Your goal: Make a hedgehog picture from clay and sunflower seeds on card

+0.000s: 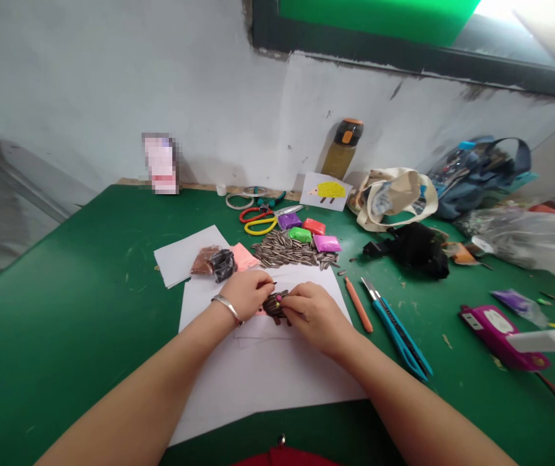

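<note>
On the white paper (pixel 277 375) lies a small hedgehog figure (pixel 273 304), its back covered in dark sunflower seeds, with a pinkish face, brown feet and small pink and yellow bits on top. My left hand (pixel 245 294), a silver bracelet at its wrist, is closed above the figure's left side. A small dark tip, looking like a sunflower seed, sticks out of its fingertips. My right hand (pixel 318 317) pinches the figure's right side between thumb and fingers. Behind the hands spreads a pile of sunflower seeds (pixel 289 249). Fingers partly hide the figure.
Clay packets, brown (pixel 204 260), black (pixel 223 264) and purple (pixel 289 221) among them, surround the seeds. Scissors (pixel 262 223) lie behind. An orange clay tool (pixel 358 305) and a blue utility knife (pixel 396 330) are to the right, beyond them a magenta glue gun (pixel 498 336). A hedgehog drawing (pixel 326 191) leans at the wall.
</note>
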`<state>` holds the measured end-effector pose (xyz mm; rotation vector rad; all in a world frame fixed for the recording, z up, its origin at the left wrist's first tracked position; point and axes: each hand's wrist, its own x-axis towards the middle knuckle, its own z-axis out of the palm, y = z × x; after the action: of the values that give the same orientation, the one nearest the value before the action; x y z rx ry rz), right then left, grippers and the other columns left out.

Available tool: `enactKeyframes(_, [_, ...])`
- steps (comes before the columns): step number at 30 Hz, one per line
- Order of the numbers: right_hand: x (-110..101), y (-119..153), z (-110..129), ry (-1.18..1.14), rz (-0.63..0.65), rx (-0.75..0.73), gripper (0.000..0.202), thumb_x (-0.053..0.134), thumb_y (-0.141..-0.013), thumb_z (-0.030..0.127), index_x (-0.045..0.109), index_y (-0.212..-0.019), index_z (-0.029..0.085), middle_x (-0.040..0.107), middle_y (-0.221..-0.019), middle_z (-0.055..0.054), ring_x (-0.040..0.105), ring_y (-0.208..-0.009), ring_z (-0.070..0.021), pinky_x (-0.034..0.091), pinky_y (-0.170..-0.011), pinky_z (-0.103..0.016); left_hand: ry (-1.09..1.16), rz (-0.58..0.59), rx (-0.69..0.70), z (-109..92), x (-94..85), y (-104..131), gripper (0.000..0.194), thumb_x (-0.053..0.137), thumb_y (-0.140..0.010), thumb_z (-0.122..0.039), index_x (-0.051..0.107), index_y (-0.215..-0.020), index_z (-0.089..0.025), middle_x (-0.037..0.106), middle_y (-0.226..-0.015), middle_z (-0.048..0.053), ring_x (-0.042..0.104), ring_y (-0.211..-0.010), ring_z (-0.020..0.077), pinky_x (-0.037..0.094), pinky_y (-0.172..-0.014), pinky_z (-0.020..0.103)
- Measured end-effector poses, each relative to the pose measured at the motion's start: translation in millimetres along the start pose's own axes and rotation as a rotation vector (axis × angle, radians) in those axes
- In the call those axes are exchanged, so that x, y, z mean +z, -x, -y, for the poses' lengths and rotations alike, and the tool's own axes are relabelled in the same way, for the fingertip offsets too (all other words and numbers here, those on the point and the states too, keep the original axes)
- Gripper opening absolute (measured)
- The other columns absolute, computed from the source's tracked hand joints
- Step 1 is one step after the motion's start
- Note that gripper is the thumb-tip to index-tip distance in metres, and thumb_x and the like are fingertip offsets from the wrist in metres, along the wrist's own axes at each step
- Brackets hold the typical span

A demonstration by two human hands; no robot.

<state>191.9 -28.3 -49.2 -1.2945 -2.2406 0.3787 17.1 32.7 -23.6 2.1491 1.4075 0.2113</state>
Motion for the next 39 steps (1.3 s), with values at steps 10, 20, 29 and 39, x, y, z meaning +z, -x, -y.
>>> enactKeyframes(10, [-7.9, -1.0, -3.9, -0.020, -0.055, 0.004, 0.020, 0.050, -0.086, 0.018, 0.070, -0.083, 0.020, 0.061, -0.080, -0.004, 0.054, -0.076, -0.0155, 0.040, -0.072, -0.029, 0.023, -0.031, 0.019, 1.3, -3.1, 0.2, 0.023, 0.047, -0.080, -0.028, 0.068, -0.075, -0.022, 0.068, -0.073, -0.002, 0.060, -0.073, 0.0145, 0.039, -0.064, 0.024])
enactKeyframes(20, [-18.2, -7.2, -11.3, -0.157, -0.214, 0.190, 0.021, 0.051, -0.084, 0.018, 0.064, -0.101, 0.020, 0.064, -0.089, -0.004, 0.057, -0.082, -0.0164, 0.045, -0.075, -0.029, 0.263, 0.047, 0.063, -7.2, -6.7, 5.3, 0.024, 0.046, -0.079, -0.026, 0.066, -0.067, -0.019, 0.063, -0.060, -0.003, 0.056, -0.060, 0.0112, 0.039, -0.057, 0.021])
enactKeyframes(29, [-10.1, -14.2, 3.4, -0.183, -0.164, 0.114, 0.017, 0.047, -0.086, 0.014, 0.064, -0.087, 0.019, 0.063, -0.080, -0.003, 0.055, -0.079, -0.0155, 0.042, -0.072, -0.027, 0.268, 0.080, 0.141, -20.3, -5.5, 11.8, 0.023, 0.046, -0.079, -0.024, 0.062, -0.063, -0.018, 0.058, -0.055, -0.005, 0.052, -0.055, 0.0091, 0.037, -0.054, 0.019])
enactKeyframes(39, [-14.0, -13.0, -32.1, -0.129, -0.316, 0.344, 0.015, 0.046, -0.079, 0.016, 0.061, -0.079, 0.020, 0.063, -0.079, -0.002, 0.055, -0.074, -0.0163, 0.040, -0.067, -0.027, -0.176, -0.429, -0.011, 7.4, -29.4, 11.1, 0.029, 0.043, -0.086, -0.036, 0.069, -0.084, -0.024, 0.071, -0.087, 0.000, 0.062, -0.084, 0.0184, 0.042, -0.073, 0.026])
